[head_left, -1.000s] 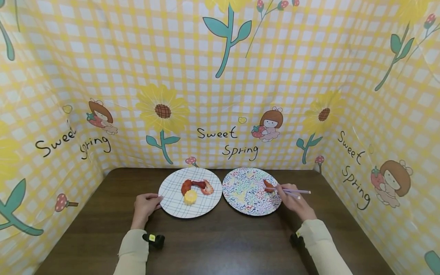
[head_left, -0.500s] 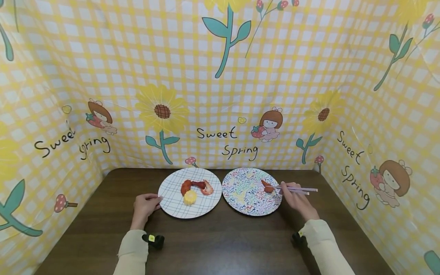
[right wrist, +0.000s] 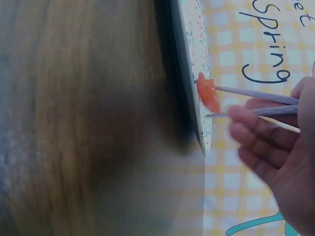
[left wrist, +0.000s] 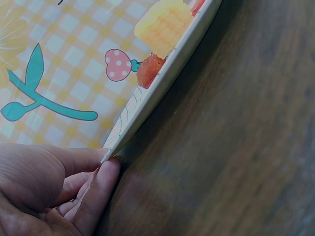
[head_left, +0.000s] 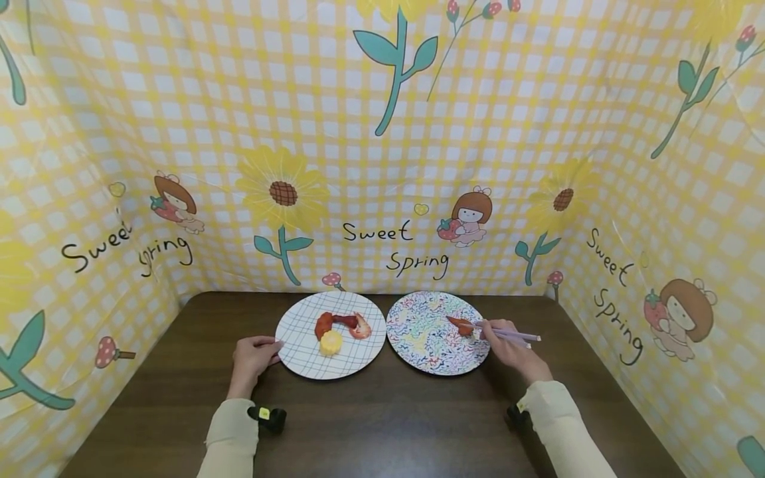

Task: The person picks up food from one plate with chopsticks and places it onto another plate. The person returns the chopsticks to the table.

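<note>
My left hand pinches the left rim of a white plate with grid lines; the left wrist view shows thumb and finger right at the rim. On that plate lie a round of yellow corn, a shrimp and a glossy red-brown food piece. In my right hand I hold a pair of lilac chopsticks. Their tips are at an orange-brown food piece with a pointed end, on the right side of a speckled multicolour plate. The right wrist view shows the tips straddling this piece.
Both plates stand side by side, rims nearly meeting, at the back of a dark wooden table. A yellow checked cloth with printed flowers hangs behind and on both sides. Each wrist wears a black strap.
The orange-brown piece has turned, its pointed end now towards the left. My right hand shifted slightly right, then back left, and the chopsticks changed their slant. The left hand has stayed still.
</note>
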Tool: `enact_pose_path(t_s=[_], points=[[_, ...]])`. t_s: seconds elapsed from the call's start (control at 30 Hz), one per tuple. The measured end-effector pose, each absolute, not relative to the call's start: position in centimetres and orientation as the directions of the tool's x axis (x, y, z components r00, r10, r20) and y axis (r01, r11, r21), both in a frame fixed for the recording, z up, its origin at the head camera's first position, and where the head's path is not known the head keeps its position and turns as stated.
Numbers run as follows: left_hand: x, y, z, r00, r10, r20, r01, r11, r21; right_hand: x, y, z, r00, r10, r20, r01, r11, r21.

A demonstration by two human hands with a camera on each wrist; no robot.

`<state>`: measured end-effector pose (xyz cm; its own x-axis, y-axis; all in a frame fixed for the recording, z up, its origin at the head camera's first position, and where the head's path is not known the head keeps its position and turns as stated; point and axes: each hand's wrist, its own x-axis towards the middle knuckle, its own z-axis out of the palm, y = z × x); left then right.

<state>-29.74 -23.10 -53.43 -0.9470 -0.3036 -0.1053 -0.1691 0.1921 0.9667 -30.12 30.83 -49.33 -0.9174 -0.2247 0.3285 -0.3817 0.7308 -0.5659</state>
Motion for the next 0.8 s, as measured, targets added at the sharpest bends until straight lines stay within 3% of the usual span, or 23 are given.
enact_pose_path(t_s=[0.27,0.57,0.8], points=[[-29.7,-23.1,-53.5,-0.948,-0.301,-0.099,-0.162,0.192,0.968,-29.0,29.6,-47.8,-0.895,-0.264,0.359,-0.422,0.762,-0.491],[-29.8,-23.1,-53.6,-0.945,-0.311,-0.104,-0.173,0.204,0.964,-29.3,29.1,-48.2,-0.758,-0.401,0.515,-0.609,0.717,-0.339],[-29.9,-23.1,-53.6,-0.944,-0.310,-0.115,-0.185,0.204,0.961,-29.9,29.3,-48.7,-0.842,-0.351,0.411,-0.515,0.750,-0.415]])
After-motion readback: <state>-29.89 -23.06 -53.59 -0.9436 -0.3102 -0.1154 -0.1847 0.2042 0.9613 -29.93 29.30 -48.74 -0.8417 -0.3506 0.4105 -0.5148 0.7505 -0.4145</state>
